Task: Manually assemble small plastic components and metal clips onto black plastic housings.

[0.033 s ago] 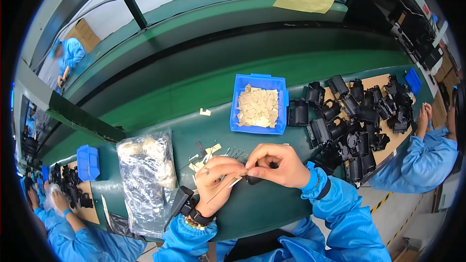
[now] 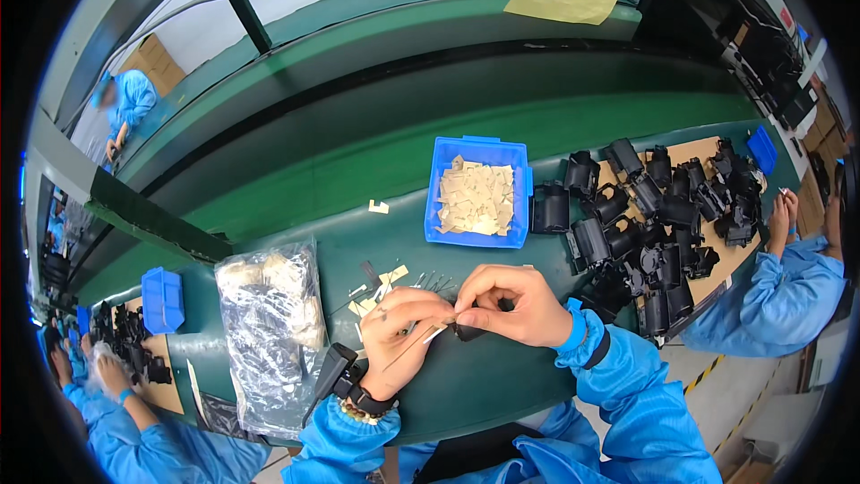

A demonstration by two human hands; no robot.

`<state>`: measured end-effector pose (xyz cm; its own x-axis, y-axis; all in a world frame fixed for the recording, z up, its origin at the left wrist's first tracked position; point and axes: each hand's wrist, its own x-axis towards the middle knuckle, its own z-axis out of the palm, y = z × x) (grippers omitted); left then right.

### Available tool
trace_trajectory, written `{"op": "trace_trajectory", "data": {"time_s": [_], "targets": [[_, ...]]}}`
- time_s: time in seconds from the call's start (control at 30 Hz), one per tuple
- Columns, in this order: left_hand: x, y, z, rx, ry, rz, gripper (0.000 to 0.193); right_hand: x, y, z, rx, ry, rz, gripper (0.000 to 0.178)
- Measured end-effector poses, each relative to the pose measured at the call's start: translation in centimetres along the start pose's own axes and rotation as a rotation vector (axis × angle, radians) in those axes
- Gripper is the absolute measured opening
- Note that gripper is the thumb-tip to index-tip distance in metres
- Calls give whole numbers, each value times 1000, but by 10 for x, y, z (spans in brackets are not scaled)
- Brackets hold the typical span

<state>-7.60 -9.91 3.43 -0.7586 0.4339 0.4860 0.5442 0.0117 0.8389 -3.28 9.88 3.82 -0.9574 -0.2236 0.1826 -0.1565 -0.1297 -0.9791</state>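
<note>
My left hand (image 2: pixel 394 341) and my right hand (image 2: pixel 524 305) meet over the near part of the green table (image 2: pixel 502 385). Between their fingertips is a small black part (image 2: pixel 468 332), mostly hidden by the fingers. Thumb and forefinger of the right hand are pinched together at its upper edge. The left fingers are closed around its left side, and a thin tan strip (image 2: pixel 410 348) lies across that palm. Just beyond the left hand, cream paper pieces (image 2: pixel 391 276) and several thin dark pins (image 2: pixel 434 282) are scattered on the table.
A blue bin (image 2: pixel 433 188) holds many cream cut pieces. To its right, black moulded housings (image 2: pixel 663 206) are heaped on cardboard. At left lie a clear plastic bag (image 2: pixel 269 332) of parts and a blue tray (image 2: pixel 162 300). Co-workers in blue sit on both sides.
My hands have hardly moved and keep the same hold. The co-worker's hands at the far right have shifted slightly, and a small pale thing now shows in them.
</note>
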Motion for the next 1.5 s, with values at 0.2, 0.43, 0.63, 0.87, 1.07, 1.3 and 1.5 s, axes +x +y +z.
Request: {"op": "trace_trajectory", "data": {"time_s": [0.2, 0.43, 0.63, 0.87, 1.07, 1.3, 1.5], "targets": [[-5, 1, 9, -123, 69, -180, 11, 5, 0, 0, -236, 72, -214, 13], [0, -3, 11, -471, 105, -504, 9, 17, -14, -28, -627, 616, -143, 20], [2, -4, -3, -493, 118, -519, 7, 5, -28, -32, -889, 106, -329, 26], [11, 1, -13, -506, 135, -590, 8, -7, -6, -31, -964, -301, -125, 47], [14, 2, -24, -533, 171, -637, 8, -9, -12, -31, -1007, -341, -68, 52], [11, 8, -33, -611, -114, -629, 5, 2, -21, -25, -628, -164, -158, 54], [6, 28, -24, -538, -303, -674, 7, 3, -27, -9, -381, -10, -7, 60]]}}
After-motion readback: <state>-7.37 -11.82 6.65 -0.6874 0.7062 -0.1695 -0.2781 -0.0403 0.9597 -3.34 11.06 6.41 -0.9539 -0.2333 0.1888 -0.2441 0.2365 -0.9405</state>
